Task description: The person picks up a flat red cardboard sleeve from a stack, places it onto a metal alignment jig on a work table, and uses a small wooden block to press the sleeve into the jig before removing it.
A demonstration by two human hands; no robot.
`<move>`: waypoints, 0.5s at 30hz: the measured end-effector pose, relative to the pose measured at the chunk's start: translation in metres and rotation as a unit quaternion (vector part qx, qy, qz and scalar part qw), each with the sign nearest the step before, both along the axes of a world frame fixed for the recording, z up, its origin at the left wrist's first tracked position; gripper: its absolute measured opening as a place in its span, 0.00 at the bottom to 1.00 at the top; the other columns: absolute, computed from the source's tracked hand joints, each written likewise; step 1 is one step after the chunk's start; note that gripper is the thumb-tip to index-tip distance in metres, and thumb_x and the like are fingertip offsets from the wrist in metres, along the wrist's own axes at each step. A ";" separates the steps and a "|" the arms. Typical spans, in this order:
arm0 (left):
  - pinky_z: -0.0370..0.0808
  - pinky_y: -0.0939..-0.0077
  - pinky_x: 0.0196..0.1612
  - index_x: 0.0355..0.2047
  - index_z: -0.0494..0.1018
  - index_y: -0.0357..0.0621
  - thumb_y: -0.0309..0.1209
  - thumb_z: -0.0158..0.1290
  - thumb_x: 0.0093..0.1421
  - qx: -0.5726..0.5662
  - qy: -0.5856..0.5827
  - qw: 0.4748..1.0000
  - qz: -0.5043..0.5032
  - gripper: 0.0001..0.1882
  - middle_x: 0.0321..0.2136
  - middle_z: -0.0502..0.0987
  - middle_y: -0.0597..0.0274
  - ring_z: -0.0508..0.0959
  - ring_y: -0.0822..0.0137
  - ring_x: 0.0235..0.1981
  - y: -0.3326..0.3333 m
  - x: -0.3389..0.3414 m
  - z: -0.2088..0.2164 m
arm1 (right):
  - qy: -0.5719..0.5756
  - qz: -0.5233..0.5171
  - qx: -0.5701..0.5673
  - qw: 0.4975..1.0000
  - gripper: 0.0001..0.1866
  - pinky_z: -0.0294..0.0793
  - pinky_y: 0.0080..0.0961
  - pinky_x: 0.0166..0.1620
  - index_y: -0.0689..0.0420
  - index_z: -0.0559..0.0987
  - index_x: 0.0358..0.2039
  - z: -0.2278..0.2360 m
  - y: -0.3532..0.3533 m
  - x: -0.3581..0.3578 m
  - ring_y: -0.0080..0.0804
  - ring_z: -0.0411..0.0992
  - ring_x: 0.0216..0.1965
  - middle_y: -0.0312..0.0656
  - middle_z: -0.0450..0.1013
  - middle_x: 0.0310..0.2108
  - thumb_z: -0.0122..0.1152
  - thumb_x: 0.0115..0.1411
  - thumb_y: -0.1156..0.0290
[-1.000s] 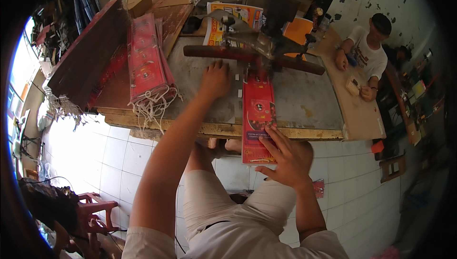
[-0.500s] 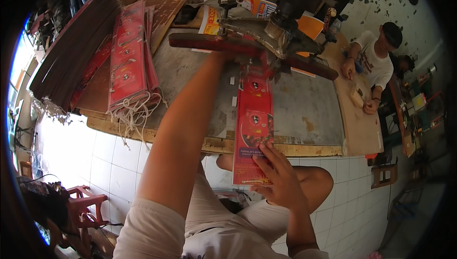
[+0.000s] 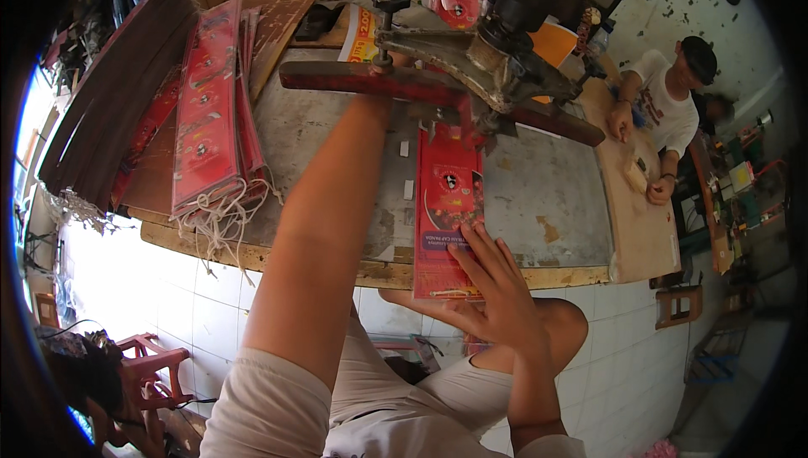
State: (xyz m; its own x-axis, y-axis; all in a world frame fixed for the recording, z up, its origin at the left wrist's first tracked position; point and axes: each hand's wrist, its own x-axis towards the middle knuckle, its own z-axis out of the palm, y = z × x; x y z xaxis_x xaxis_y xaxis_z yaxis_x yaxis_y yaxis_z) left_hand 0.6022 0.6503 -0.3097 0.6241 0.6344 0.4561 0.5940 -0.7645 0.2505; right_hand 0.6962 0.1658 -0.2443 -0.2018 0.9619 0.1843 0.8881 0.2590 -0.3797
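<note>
A long red printed strip [image 3: 449, 155] lies lengthwise on the grey table top [image 3: 547, 197], running beneath the bar of a metal press [image 3: 497, 58]. Its near end juts slightly over the table's front edge, and a red printed piece [image 3: 457, 5], seemingly its far part, shows beyond the bar. My right hand [image 3: 498, 294] rests on the near end, fingers stretched out flat along the right side. My left arm reaches under the long reddish bar [image 3: 362, 77]. Only a bit of my left hand [image 3: 403, 61] shows behind it; the fingers are hidden.
Red printed strips with white strings [image 3: 206, 113] are piled at left, beside a thick stack of dark strips [image 3: 109, 96]. Two small white blocks [image 3: 408, 189] sit left of the strip. A co-worker [image 3: 661, 109] handles something small at right. A red stool [image 3: 151, 365] stands lower left.
The red strip has slid away from me under the press, and a red end now shows beyond the bar. My right hand has moved forward with it. The view has shifted slightly.
</note>
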 end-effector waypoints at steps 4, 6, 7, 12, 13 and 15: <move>0.71 0.45 0.71 0.67 0.76 0.39 0.41 0.55 0.73 -0.004 -0.003 1.000 0.004 0.28 0.69 0.75 0.35 0.74 0.37 0.70 0.003 0.004 -0.004 | 0.003 -0.004 0.007 1.000 0.44 0.57 0.61 0.79 0.57 0.73 0.75 -0.005 0.006 0.002 0.56 0.55 0.83 0.53 0.58 0.82 0.71 0.67 0.41; 0.72 0.46 0.71 0.68 0.76 0.38 0.41 0.55 0.73 -0.006 -0.007 1.000 0.003 0.28 0.68 0.75 0.34 0.74 0.36 0.70 0.004 0.008 -0.004 | 0.002 -0.010 0.010 1.000 0.45 0.57 0.62 0.79 0.57 0.73 0.75 -0.006 0.009 0.001 0.56 0.55 0.83 0.53 0.58 0.83 0.71 0.67 0.42; 0.72 0.46 0.71 0.68 0.76 0.38 0.41 0.56 0.73 -0.006 -0.006 1.000 0.004 0.28 0.68 0.75 0.34 0.75 0.36 0.70 0.005 0.009 -0.004 | 0.003 -0.010 0.010 1.000 0.45 0.57 0.62 0.79 0.57 0.73 0.75 -0.005 0.011 0.001 0.56 0.55 0.83 0.53 0.58 0.83 0.71 0.67 0.42; 0.72 0.47 0.71 0.68 0.76 0.37 0.41 0.57 0.72 -0.008 -0.017 1.000 0.005 0.29 0.67 0.76 0.34 0.75 0.36 0.69 -0.001 0.009 -0.005 | 0.011 -0.011 0.013 1.000 0.45 0.57 0.62 0.79 0.58 0.72 0.75 -0.008 0.015 0.002 0.57 0.55 0.83 0.53 0.58 0.83 0.71 0.67 0.44; 0.72 0.47 0.71 0.68 0.75 0.37 0.41 0.57 0.72 -0.009 -0.022 1.000 0.005 0.29 0.67 0.76 0.34 0.75 0.36 0.69 -0.003 0.008 -0.004 | 0.012 -0.008 0.015 1.000 0.45 0.56 0.62 0.79 0.59 0.72 0.75 -0.008 0.016 0.003 0.57 0.55 0.83 0.53 0.58 0.82 0.71 0.66 0.45; 0.73 0.48 0.71 0.68 0.75 0.36 0.41 0.57 0.72 -0.010 -0.031 0.999 0.007 0.29 0.66 0.77 0.34 0.76 0.36 0.69 -0.010 0.002 -0.003 | 0.018 -0.002 0.021 1.000 0.45 0.56 0.62 0.79 0.61 0.72 0.75 -0.006 0.020 0.003 0.57 0.55 0.83 0.53 0.58 0.82 0.72 0.66 0.47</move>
State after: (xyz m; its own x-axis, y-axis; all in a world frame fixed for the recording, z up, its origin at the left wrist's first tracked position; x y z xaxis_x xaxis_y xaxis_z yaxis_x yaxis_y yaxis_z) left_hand 0.6043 0.6400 -0.3123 0.5865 0.6516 0.4811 0.5874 -0.7512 0.3012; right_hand 0.6993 0.1858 -0.2502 -0.1900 0.9539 0.2321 0.8748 0.2718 -0.4010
